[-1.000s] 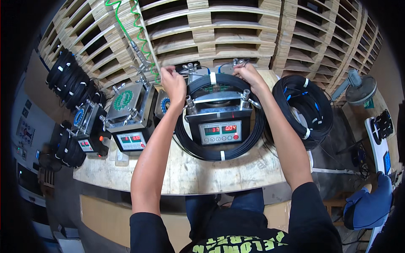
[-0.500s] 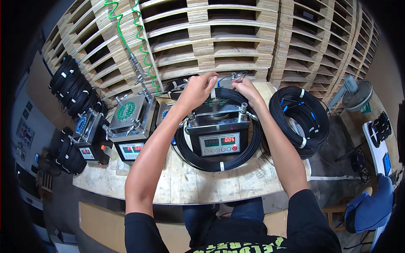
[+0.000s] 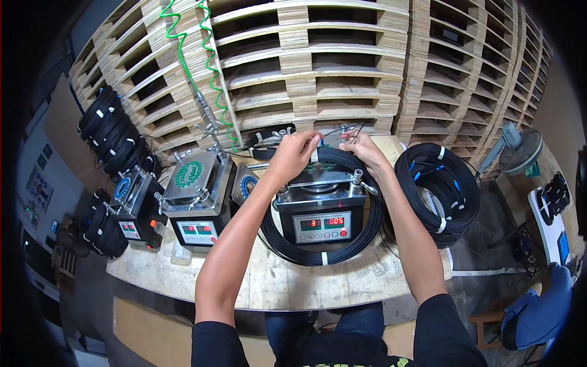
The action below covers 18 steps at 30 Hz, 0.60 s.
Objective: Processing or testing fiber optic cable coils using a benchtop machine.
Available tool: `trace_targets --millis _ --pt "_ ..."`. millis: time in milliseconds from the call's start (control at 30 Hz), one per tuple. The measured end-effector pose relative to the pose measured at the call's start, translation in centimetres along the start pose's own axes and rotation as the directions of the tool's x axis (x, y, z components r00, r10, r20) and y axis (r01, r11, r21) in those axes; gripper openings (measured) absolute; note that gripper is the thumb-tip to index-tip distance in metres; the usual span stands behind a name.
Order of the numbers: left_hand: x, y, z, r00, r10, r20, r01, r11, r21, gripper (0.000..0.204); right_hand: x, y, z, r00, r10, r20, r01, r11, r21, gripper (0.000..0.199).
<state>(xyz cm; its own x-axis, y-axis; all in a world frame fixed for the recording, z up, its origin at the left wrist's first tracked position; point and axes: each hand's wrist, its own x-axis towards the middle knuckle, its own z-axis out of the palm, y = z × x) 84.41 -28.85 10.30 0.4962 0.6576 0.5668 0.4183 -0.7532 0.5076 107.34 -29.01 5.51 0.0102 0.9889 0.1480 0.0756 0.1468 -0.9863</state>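
Left hand (image 3: 295, 153) and right hand (image 3: 361, 148) pinch black cable coil (image 3: 324, 254).

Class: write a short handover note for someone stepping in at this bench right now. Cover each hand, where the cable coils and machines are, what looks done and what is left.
Left hand: pinching the far rim of the black cable coil, by its white tie.
Right hand: fingers on the same rim, just beside the left.
The coil lies around the middle machine, whose display is lit.
Done: a pile of tied coils sits at the right of the bench; more coils hang at the left.
Left: work at the far rim appears unfinished; the coil is not yet off the machine.
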Motion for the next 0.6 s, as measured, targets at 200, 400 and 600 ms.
trace_targets --millis 200,400,600 --pt "-0.5 -0.8 0.2 0.913 -0.019 -0.407 -0.015 0.997 -0.08 0.023 1.9 2.2 0.2 0.975 -0.108 -0.197 0.071 0.98 -0.184 0.036" --pt "-2.6 -7.0 -0.4 0.666 -0.443 -0.6 0.404 0.891 -0.209 0.038 2.3 2.6 0.9 0.96 -0.12 -0.254 0.031 0.944 -0.329 0.025" --pt "-0.5 -5.9 -1.7 0.599 -0.797 0.085 0.716 0.484 -0.502 0.09 1.2 1.4 0.3 0.953 -0.125 -0.277 0.001 0.912 -0.409 0.027"
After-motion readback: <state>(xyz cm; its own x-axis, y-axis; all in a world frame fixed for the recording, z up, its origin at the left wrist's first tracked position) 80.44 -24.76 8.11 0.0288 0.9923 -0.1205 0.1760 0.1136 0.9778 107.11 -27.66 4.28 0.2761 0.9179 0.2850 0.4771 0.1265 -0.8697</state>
